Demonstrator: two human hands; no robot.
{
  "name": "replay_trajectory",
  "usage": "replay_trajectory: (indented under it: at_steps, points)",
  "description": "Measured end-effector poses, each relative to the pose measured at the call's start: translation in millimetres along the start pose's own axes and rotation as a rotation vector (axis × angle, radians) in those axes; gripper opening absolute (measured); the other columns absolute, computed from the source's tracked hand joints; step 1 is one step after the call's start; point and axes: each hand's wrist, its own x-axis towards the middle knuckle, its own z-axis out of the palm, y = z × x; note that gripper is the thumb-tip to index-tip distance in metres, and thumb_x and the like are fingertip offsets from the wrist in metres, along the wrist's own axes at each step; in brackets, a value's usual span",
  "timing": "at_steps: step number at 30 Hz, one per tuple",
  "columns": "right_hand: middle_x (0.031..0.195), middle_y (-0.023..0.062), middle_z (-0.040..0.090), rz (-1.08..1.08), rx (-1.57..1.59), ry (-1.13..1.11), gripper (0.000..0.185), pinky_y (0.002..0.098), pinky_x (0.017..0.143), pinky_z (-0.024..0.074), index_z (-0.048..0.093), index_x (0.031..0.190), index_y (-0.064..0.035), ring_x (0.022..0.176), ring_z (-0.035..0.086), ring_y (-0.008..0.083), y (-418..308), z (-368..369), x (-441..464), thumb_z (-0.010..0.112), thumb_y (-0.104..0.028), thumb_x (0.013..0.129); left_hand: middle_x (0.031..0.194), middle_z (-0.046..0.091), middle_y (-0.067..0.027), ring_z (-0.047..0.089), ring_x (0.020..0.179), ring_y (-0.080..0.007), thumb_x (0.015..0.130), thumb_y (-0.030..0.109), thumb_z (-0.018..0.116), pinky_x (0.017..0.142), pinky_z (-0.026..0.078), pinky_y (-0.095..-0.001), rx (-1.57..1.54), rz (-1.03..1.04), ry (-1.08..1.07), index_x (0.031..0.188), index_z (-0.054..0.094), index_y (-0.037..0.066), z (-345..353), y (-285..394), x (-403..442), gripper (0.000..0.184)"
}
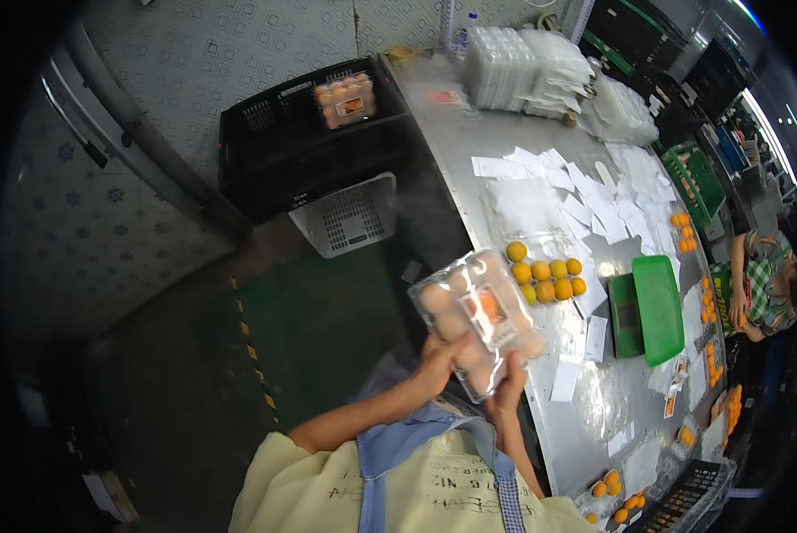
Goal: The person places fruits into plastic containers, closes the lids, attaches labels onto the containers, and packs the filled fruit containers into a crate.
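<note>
A clear plastic clamshell pack (456, 306) of pale round fruit, with a picture label on its lid, is held in front of my body at the metal table's near edge. My left hand (441, 362) grips its lower left side. On the lower right edge, the fingers of my right hand (508, 384) are closed round the same pack. Just beyond it on the table lies a tray of orange-yellow fruit (545, 290), in rows and apart from my hands.
A similar pack (345, 99) lies on a black crate (247, 155) at the upper left, above a grey basket (350, 218). The metal table (456, 160) bears stacked clear trays (501, 71), scattered paper slips (585, 200) and green trays (657, 311). Across it, a person (758, 280) handles fruit.
</note>
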Motion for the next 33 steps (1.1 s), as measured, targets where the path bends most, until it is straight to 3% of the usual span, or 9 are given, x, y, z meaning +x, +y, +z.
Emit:
replay_trajectory:
  at_steps: [2, 7, 10, 13, 17, 18, 21, 26, 33]
  points:
    - [0.117, 0.0088, 0.054, -0.019, -0.06, -0.028, 0.064, 0.0351, 0.089, 0.0485, 0.035, 0.134, -0.004, 0.104, 0.056, 0.0212, 13, 49, -2, 0.07, -0.014, 0.082, 0.118, 0.057, -0.0076, 0.058, 0.106, -0.0195, 0.083, 0.005, 0.066, 0.089, 0.051, -0.0336, 0.004, 0.074, 0.199, 0.125, 0.047, 0.007, -28, 20, 8, 0.046]
    - [0.112, 0.0122, 0.056, 0.12, -0.288, -0.197, 0.064, 0.0307, 0.081, 0.049, 0.039, 0.128, -0.0018, 0.098, 0.057, 0.0192, 48, 109, 25, 0.074, -0.024, 0.079, 0.122, 0.056, -0.0087, 0.057, 0.109, -0.0216, 0.081, 0.004, 0.068, 0.09, 0.05, -0.0368, -0.11, 0.29, 0.35, 0.129, 0.046, 0.007, -60, 76, 8, 0.053]
    - [0.108, 0.0085, 0.057, 0.286, -0.408, -0.42, 0.055, 0.0251, 0.072, 0.0474, 0.044, 0.126, -0.0028, 0.09, 0.058, 0.0128, 63, 139, 57, 0.067, -0.031, 0.085, 0.122, 0.056, -0.0089, 0.056, 0.11, -0.0238, 0.081, 0.004, 0.068, 0.09, 0.05, -0.0384, -0.122, 0.381, 0.478, 0.13, 0.046, 0.007, -80, 118, 25, 0.054]
    - [0.103, 0.0058, 0.06, 0.512, -0.443, -0.651, 0.042, 0.0241, 0.067, 0.0488, 0.046, 0.123, -0.0007, 0.081, 0.06, 0.0119, 75, 158, 113, 0.059, -0.026, 0.092, 0.121, 0.058, -0.0101, 0.058, 0.108, -0.0252, 0.08, 0.004, 0.069, 0.09, 0.05, -0.0386, -0.14, 0.467, 0.56, 0.128, 0.049, 0.006, -133, 158, 55, 0.052]
    - [0.095, 0.0051, 0.064, -0.032, -0.849, -0.702, 0.029, 0.026, 0.074, 0.0504, 0.055, 0.114, -0.0016, 0.082, 0.063, 0.0132, 97, 161, 202, 0.063, -0.014, 0.089, 0.124, 0.056, -0.0113, 0.057, 0.11, -0.0274, 0.079, 0.001, 0.068, 0.09, 0.05, -0.0402, 0.001, 0.708, 0.725, 0.129, 0.048, 0.005, -154, 220, 74, 0.053]
    - [0.09, 0.0061, 0.065, -0.217, -1.025, -0.66, 0.026, 0.0286, 0.076, 0.0504, 0.058, 0.109, -0.0015, 0.081, 0.064, 0.0169, 85, 174, 216, 0.063, -0.013, 0.086, 0.125, 0.055, -0.0114, 0.056, 0.111, -0.0274, 0.079, -0.001, 0.067, 0.091, 0.05, -0.0401, 0.0, 0.729, 0.721, 0.13, 0.048, 0.006, -146, 240, 72, 0.055]
    - [0.102, 0.0117, 0.061, -0.741, -1.368, -0.512, 0.034, 0.0396, 0.087, 0.0459, 0.057, 0.108, -0.0049, 0.098, 0.056, 0.0319, 68, 194, 261, 0.068, -0.007, 0.075, 0.126, 0.053, -0.0147, 0.055, 0.111, -0.0285, 0.078, -0.004, 0.065, 0.093, 0.049, -0.0417, 0.017, 0.794, 0.678, 0.131, 0.045, 0.003, -145, 290, 77, 0.056]
    - [0.12, 0.0173, 0.049, -0.793, -1.569, -0.468, 0.062, 0.0444, 0.093, 0.0378, 0.047, 0.12, -0.0052, 0.111, 0.045, 0.0365, 73, 197, 317, 0.075, -0.011, 0.066, 0.126, 0.051, -0.0187, 0.054, 0.112, -0.0285, 0.077, -0.006, 0.064, 0.094, 0.047, -0.04, 0.244, 0.898, 0.815, 0.132, 0.041, -0.003, -123, 366, 92, 0.06]
    - [0.115, 0.0158, 0.052, -0.711, -1.675, -0.306, 0.058, 0.0441, 0.091, 0.0391, 0.049, 0.121, -0.0077, 0.108, 0.047, 0.0354, 88, 217, 328, 0.071, -0.007, 0.067, 0.118, 0.057, -0.0156, 0.058, 0.106, -0.024, 0.073, -0.005, 0.071, 0.09, 0.047, -0.0351, 0.774, 0.902, 0.714, 0.126, 0.047, -0.002, -109, 497, 179, 0.059]
